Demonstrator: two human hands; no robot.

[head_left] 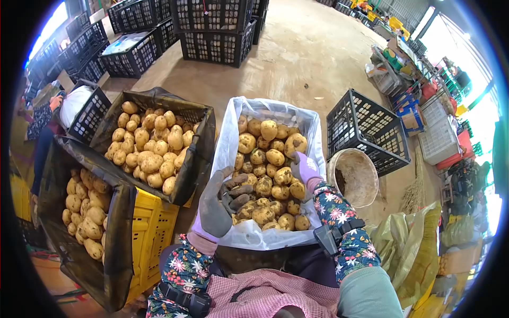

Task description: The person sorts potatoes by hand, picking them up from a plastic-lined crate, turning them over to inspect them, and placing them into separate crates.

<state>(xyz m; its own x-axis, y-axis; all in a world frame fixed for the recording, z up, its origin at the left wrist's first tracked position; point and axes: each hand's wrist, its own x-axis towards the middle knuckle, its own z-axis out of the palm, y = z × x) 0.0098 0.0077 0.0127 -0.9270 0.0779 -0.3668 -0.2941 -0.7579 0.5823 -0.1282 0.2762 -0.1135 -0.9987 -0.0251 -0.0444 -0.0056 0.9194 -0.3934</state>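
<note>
The floor (302, 53) of the hall is bare and brownish, with black crates (214, 47) stacked at the top of the frame. At centre stands a crate with a white liner (265, 241), its potatoes (274, 157) soil-marked and packed close together. The left hand (220, 204), in a grey and purple glove, is over the left side of this crate; its fingers are bent and somewhat spread, the thumb apart from them, no grip evident. The right hand (307, 168), in a purple glove, is at the right side against the potatoes; its fingertips are largely hidden, so whether it pinches one cannot be determined. Two dark-lined containers at left hold paler potatoes (152, 146); the lower one has a yellow crate (154, 222) beneath its liner. Right of centre, a round tub (365, 180) stands just beside an open black crate (366, 139). A yellowish bag (408, 249) lies at lower right. Another person's hand (55, 102) shows at far left.
</note>
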